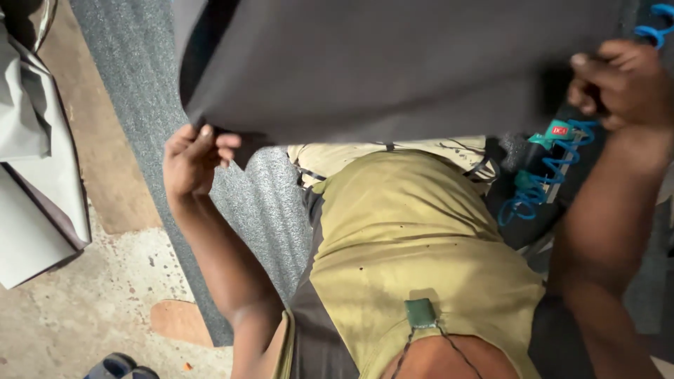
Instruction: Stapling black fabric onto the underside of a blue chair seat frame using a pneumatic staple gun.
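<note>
A large sheet of dark grey material [393, 63] is stretched across the top of the head view. My left hand [193, 158] pinches its lower left corner between thumb and fingers. My right hand [625, 84] grips its right edge, fingers curled over it. The sheet hangs in front of my chest, above my olive-yellow shirt [414, 238]. What lies behind the sheet is hidden.
A grey carpet-like strip [140, 105] runs down the floor under my left arm. Grey folded sheets [35, 175] lie at the left on the concrete floor. A teal tool with a blue coiled hose [540, 175] sits to the right below my right hand.
</note>
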